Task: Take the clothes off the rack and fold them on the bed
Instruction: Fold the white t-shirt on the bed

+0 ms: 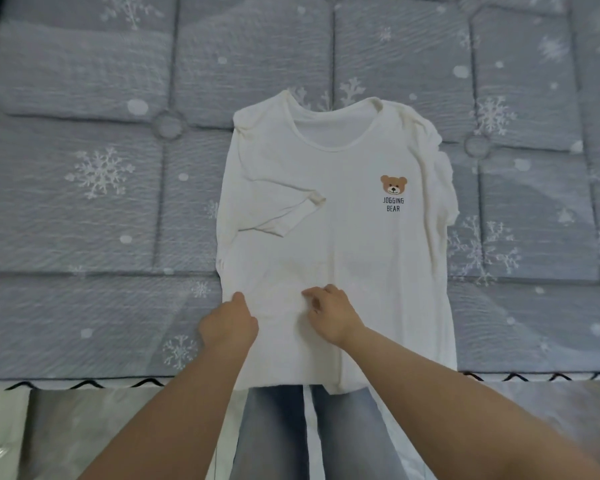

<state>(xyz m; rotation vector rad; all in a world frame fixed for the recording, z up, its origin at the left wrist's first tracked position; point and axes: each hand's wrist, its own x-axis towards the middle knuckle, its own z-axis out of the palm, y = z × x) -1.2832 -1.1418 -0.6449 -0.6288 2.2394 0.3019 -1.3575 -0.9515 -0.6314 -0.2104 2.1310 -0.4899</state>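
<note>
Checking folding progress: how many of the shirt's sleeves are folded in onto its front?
1. The left sleeve lies folded across the white t-shirt front; the right sleeve is bunched along the edge, not folded in.

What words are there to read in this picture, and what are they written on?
"JOGGING BEAR": black letters in two lines under the little bear face on the white T-shirt lying on the bed.
No other writing shows.

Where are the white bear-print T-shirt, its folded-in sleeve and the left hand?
White bear-print T-shirt (pixel 357 258), head view, plain chest fabric.
Folded-in sleeve (pixel 281 213), head view, middle of the sleeve panel.
Left hand (pixel 227 323), head view, back of the hand.
</note>
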